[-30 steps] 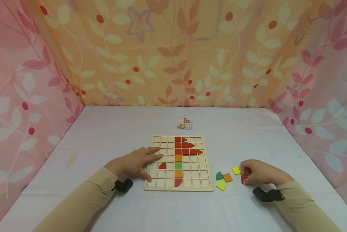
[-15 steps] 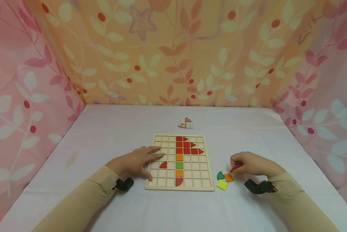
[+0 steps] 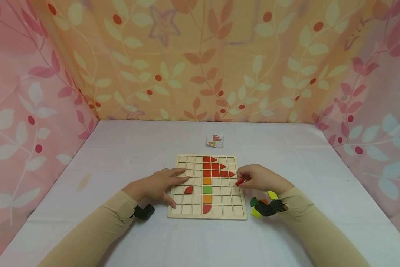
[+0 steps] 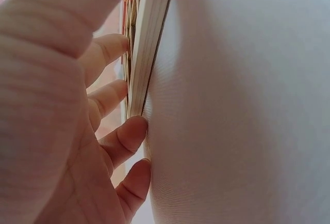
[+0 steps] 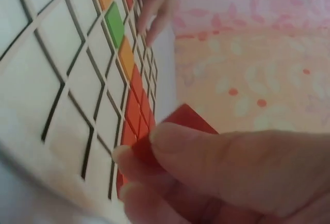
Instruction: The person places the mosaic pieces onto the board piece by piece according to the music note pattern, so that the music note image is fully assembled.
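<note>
A wooden grid board (image 3: pixel 226 200) lies on the table in the head view. Red squares and pointed red tiles fill parts of its upper rows, above a column of orange, green (image 3: pixel 207 190) and orange squares. Two red quarter-round tiles sit lower, one (image 3: pixel 188 190) at left and one (image 3: pixel 206 209) under the column. My left hand (image 3: pixel 153 188) rests with spread fingers on the board's left edge. Over the right edge, my right hand (image 3: pixel 265 178) pinches a red tile (image 5: pixel 186 118) between thumb and fingers; its full outline is partly covered by the thumb.
Right of the board lie loose tiles: a green quarter-round (image 3: pixel 253 201), an orange one, and yellow ones (image 3: pixel 272 194), partly hidden by the right wrist's black camera mount (image 3: pixel 270 207). A small printed card (image 3: pixel 215 141) lies behind the board. Patterned cloth (image 3: pixel 200 74) surrounds the table.
My right hand picked the red tile up from the table at right and carried it left to the board's right edge. The left hand stays on the board.
</note>
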A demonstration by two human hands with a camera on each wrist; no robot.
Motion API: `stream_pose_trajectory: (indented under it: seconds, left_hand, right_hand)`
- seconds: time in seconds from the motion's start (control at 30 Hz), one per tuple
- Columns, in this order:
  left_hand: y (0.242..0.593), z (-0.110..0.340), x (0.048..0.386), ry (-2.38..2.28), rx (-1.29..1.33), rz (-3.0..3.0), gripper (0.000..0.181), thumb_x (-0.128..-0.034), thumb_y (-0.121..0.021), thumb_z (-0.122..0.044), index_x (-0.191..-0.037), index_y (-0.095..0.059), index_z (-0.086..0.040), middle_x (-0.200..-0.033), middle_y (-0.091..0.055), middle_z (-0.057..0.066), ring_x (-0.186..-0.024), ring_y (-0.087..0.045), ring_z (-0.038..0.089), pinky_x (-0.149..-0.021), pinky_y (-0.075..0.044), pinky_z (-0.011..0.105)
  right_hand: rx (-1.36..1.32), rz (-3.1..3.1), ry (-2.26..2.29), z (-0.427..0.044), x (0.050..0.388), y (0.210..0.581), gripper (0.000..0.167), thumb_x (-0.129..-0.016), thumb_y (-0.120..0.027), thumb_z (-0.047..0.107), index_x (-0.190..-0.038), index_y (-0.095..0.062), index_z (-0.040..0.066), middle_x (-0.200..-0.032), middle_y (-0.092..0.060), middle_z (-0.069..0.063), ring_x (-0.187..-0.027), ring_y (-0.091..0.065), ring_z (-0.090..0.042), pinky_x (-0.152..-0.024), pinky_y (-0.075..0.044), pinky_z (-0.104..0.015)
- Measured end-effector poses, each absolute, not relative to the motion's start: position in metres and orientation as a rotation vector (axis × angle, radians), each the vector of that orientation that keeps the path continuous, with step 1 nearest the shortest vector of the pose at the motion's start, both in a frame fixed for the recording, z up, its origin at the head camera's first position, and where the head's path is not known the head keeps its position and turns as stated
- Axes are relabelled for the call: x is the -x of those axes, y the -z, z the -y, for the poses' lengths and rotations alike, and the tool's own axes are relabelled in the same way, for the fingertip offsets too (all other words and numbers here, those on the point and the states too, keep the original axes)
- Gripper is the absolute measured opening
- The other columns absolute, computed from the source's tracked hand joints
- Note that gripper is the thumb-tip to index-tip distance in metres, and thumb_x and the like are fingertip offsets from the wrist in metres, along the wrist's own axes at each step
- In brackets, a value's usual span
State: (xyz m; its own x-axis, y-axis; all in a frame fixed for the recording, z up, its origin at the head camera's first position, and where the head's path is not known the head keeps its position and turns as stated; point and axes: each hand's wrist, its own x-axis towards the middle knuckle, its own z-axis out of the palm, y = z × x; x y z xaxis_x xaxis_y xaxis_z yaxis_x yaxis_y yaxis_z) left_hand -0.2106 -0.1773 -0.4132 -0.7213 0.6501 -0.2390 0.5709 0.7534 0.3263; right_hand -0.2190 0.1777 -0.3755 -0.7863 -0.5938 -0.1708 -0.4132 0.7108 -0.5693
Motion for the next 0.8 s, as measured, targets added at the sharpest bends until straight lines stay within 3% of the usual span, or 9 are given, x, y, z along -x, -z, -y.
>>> stream_pose_trajectory:
  seconds: [0.43, 0.63, 0.8]
  left_hand:
    - [0.415, 0.179, 0.212, -0.322, -0.964, -2.616, 0.099, -0.0598, -0.061, -0.071, -0.144, -0.023, -0.037, -0.153, -0.011, -0.005, -0.132, -0.022, 0.027, -0.104, -0.021, 0.047]
    - [0.416, 0.18, 0.214, -0.326, -0.999, -2.608, 0.098, -0.061, -0.061, -0.072, -0.144, -0.024, -0.036, -0.152, -0.012, -0.003, -0.131, -0.023, 0.028, -0.103, -0.022, 0.048]
    - [0.416, 0.181, 0.214, -0.316, -1.029, -2.613, 0.097, -0.0611, -0.06, -0.072, -0.144, -0.024, -0.036, -0.152, -0.013, -0.004, -0.129, -0.026, 0.027, -0.102, -0.024, 0.047]
  right_hand:
    - [0.942, -2.571, 0.775, -0.114, 0.225, 0.385, 0.007, -0.083, -0.068, 0.018, -0.077, -0.064, 0.019, -0.075, -0.055, 0.009, -0.072, -0.05, -0.011, -0.065, -0.043, -0.027]
    - [0.874, -2.558, 0.819, -0.086, 0.227, 0.39, 0.003, -0.08, -0.07, 0.017, -0.081, -0.068, 0.015, -0.074, -0.06, 0.009, -0.071, -0.052, -0.009, -0.068, -0.044, -0.026]
    - [0.787, -2.552, 0.862, -0.07, 0.23, 0.395, 0.008, -0.078, -0.072, 0.015, -0.076, -0.065, 0.017, -0.068, -0.059, 0.008, -0.066, -0.053, -0.009, -0.063, -0.044, -0.026]
